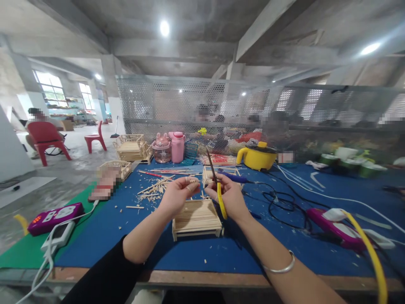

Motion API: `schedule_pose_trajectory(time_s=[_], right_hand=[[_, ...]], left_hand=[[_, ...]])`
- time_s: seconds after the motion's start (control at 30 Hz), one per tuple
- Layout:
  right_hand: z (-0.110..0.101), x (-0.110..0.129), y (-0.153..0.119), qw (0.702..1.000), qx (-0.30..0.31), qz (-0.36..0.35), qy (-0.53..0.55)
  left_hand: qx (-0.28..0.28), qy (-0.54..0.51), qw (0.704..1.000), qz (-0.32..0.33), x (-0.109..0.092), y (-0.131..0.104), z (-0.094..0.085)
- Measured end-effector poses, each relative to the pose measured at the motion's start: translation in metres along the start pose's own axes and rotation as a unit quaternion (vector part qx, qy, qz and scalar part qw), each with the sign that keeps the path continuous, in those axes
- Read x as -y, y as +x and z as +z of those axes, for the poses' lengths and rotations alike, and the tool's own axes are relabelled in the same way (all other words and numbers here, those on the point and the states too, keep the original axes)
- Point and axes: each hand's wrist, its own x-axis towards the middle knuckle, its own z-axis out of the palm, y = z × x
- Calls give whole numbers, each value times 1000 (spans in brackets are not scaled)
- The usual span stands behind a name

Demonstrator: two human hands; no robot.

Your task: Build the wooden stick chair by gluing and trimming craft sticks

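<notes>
My right hand (230, 196) holds a pair of scissors (222, 200) with yellow handles, its dark blades pointing up and away from me. Close by on the left, my left hand (179, 194) is pinched around small pale stick pieces (192, 181), partly covered by the fingers. Below both hands stands a small slatted stick frame (198, 219) on short legs, like a miniature bench or bed. Just beyond the hands lies another stick frame (207, 175), partly hidden. Loose wooden sticks (158, 185) and cut bits are scattered left of my left hand.
A blue-handled tool (236, 177) with a black cord lies behind my right hand. Further back are a yellow electric pot (259, 158), a pink bottle (177, 147) and finished stick models (133, 147). Purple power strips (335, 228) and cables flank the blue mat (110, 245).
</notes>
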Motion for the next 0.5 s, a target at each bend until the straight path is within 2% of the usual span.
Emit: schedule_pose_trajectory(time_s=[0.1, 0.2, 0.37, 0.5], right_hand=[[9, 2, -7, 999, 15, -37, 34], [13, 3, -10, 997, 10, -44, 57], [10, 6, -9, 992, 8, 8, 127], [6, 7, -7, 982, 51, 59, 174]], left_hand=[[15, -27, 998, -51, 1, -3, 1], [31, -29, 995, -91, 1, -5, 2], [3, -13, 995, -103, -1, -6, 1], [34, 5, 995, -97, 1, -7, 0]])
